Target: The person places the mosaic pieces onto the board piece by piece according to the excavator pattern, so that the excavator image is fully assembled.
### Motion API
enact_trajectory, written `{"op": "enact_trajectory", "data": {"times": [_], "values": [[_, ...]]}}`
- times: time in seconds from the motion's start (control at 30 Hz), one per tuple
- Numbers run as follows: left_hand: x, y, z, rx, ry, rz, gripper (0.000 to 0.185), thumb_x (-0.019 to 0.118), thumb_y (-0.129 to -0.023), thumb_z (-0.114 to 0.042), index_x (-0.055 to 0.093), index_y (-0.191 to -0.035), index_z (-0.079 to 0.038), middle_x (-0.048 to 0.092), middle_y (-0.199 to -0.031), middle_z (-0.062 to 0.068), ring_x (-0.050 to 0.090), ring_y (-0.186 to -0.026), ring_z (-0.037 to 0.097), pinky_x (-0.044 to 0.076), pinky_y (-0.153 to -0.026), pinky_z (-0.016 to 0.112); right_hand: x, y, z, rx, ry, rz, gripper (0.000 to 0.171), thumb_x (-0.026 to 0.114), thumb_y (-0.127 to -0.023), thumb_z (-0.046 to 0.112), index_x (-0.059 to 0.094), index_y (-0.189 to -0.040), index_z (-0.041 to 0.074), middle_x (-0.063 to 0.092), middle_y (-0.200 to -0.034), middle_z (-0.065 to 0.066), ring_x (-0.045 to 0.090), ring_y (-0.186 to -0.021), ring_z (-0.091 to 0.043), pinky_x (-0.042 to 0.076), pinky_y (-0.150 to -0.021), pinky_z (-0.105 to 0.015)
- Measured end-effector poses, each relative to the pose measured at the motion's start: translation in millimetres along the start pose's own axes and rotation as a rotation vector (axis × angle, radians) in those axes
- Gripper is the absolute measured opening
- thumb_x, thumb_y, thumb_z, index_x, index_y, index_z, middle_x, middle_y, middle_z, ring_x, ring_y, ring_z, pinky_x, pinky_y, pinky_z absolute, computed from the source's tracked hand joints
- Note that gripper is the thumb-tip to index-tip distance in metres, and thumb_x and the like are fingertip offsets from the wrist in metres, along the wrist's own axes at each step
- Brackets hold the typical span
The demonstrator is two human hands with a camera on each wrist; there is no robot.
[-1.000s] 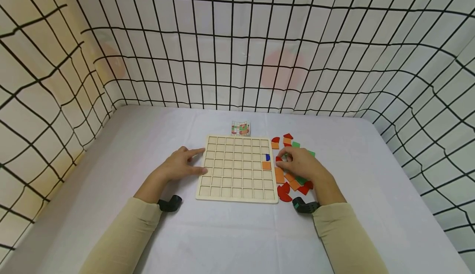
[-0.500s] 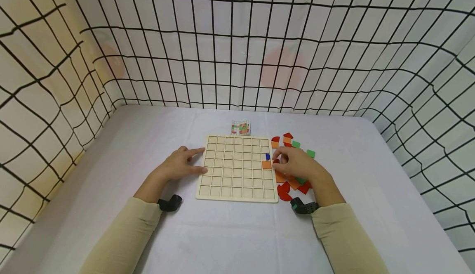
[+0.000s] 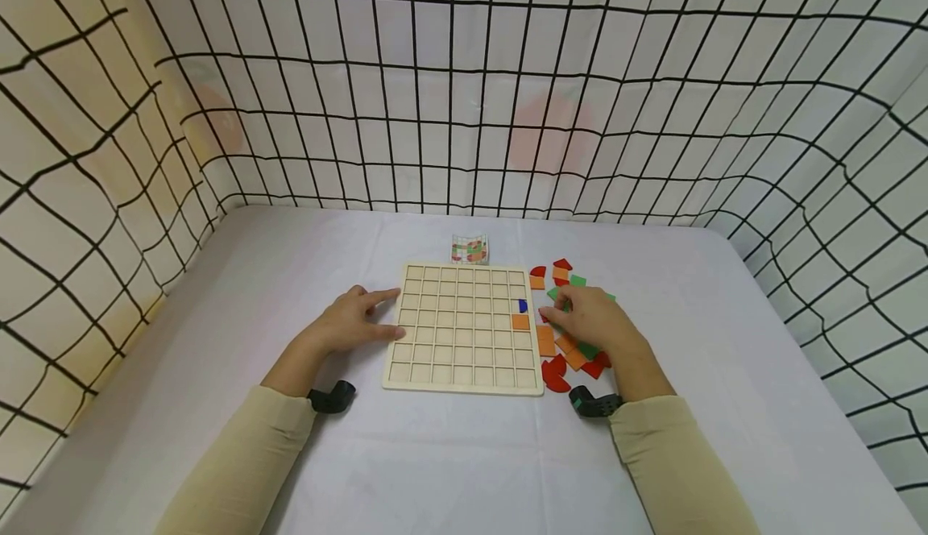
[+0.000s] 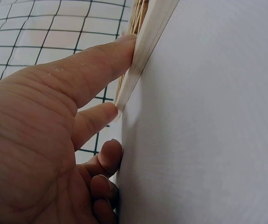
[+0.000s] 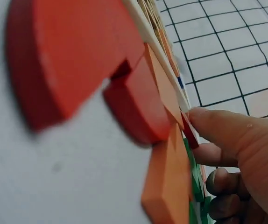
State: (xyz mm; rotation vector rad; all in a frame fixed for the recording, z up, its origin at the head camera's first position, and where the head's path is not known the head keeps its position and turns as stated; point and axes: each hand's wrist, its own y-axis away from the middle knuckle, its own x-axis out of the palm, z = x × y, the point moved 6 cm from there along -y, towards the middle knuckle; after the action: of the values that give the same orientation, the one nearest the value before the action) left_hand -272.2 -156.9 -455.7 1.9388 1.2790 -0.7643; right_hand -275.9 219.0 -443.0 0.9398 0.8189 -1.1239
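Note:
A pale wooden grid board (image 3: 453, 374) lies flat in the head view. On its right side sit a small blue piece (image 3: 523, 306) and an orange square (image 3: 520, 322). My left hand (image 3: 344, 321) touches the board's left edge with extended thumb and forefinger; its other fingers are bent, as the left wrist view shows. Just right of the board, my right hand (image 3: 590, 317) pinches a small red block (image 5: 190, 134) between thumb and forefinger. Most of that block is hidden in the head view. Green pieces (image 3: 553, 294) lie partly under this hand.
Orange squares (image 3: 546, 342) and red rounded pieces (image 3: 555, 375) are scattered along the board's right side. More red and orange pieces (image 3: 537, 277) lie farther back. A small pattern card (image 3: 470, 250) stands behind the board. Black netting (image 3: 464, 124) encloses the table.
My right hand moved left to the board's right edge, then drew back to the right with the red block. My left hand and the board's pieces stayed put.

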Motion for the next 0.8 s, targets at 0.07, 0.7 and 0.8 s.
{"op": "enact_trajectory", "data": {"times": [0.07, 0.7, 0.8], "values": [[0.3, 0.3, 0.3, -0.003, 0.001, 0.001, 0.086, 0.080, -0.082, -0.052, 0.045, -0.156, -0.025, 0.050, -0.110, 0.013, 0.045, -0.091, 0.024, 0.035, -0.071, 0.033, -1, 1, -2, 0.009, -0.023, -0.003, 0.033, 0.066, -0.097, 0.046, 0.066, -0.104, 0.014, 0.055, -0.078, -0.004, 0.053, -0.073, -0.020, 0.041, -0.061, -0.030], [0.4, 1.1, 0.3, 0.000, 0.005, -0.002, 0.085, 0.081, -0.082, -0.051, 0.046, -0.155, -0.024, 0.050, -0.110, 0.013, 0.045, -0.090, 0.024, 0.035, -0.070, 0.033, 4, 0, 0, -0.068, -0.122, 0.068, 0.030, 0.074, -0.093, 0.037, 0.067, -0.114, 0.017, 0.049, -0.075, -0.001, 0.049, -0.064, -0.017, 0.036, -0.058, -0.030], [-0.3, 0.8, -0.1, 0.000, 0.004, -0.007, 0.085, 0.081, -0.082, -0.051, 0.046, -0.155, -0.024, 0.050, -0.109, 0.013, 0.045, -0.090, 0.024, 0.035, -0.070, 0.033, 4, 3, 7, -0.078, -0.165, 0.083, 0.027, 0.076, -0.091, 0.037, 0.067, -0.109, 0.019, 0.049, -0.074, -0.001, 0.050, -0.065, -0.017, 0.038, -0.059, -0.030]]}}
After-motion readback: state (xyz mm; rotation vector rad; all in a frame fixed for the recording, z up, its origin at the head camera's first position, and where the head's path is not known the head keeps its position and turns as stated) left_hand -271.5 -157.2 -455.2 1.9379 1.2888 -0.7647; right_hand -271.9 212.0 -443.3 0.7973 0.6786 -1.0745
